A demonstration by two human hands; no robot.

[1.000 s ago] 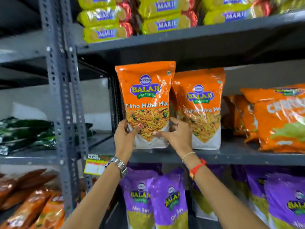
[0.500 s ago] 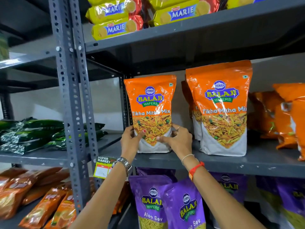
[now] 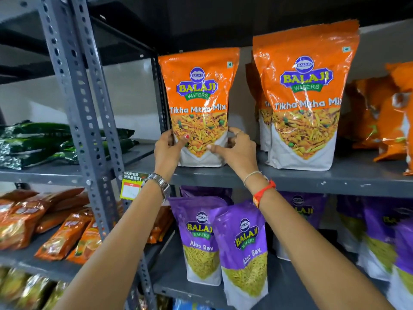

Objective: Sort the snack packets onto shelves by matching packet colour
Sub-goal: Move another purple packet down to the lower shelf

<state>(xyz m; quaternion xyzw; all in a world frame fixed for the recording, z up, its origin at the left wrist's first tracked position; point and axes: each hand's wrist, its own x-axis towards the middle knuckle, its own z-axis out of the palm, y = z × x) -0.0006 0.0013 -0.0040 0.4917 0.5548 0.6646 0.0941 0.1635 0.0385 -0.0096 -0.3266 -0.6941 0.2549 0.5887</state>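
Set down now on the grey orange-packet shelf [image 3: 290, 177], base flat on the steel, where half a second back the same Tikha Mitha Mix packet [image 3: 199, 104] sat a little further out toward the shelf lip; upright, label forward. Left of that packet: a perforated grey upright [image 3: 73, 104], green packets [image 3: 44, 142] lying flat beyond it, reddish-orange sachets [image 3: 44, 222] heaped on the level below, a supermarket price tag [image 3: 131, 184] clipped by the post. At the packet's lower left edge, left hand [image 3: 167, 148] wrapped round the side, thumb pressed on the front, wristwatch [image 3: 158, 183] beneath. At its lower right edge, right hand [image 3: 237, 151] curled round likewise, thumb lying across the white base, red thread band [image 3: 263, 191] on the wrist. Both hands closed on the packet, low down, likely to steady the pouch and square it before letting go. Right of the packet, apart from it: matching Tikha Mitha Mix pouches [image 3: 306, 104] standing in front of one another, then crumpled orange bags [image 3: 388, 117], so colour matches. Below that packet: purple Aloo Sev pouches [image 3: 243, 249] on their own shelf.
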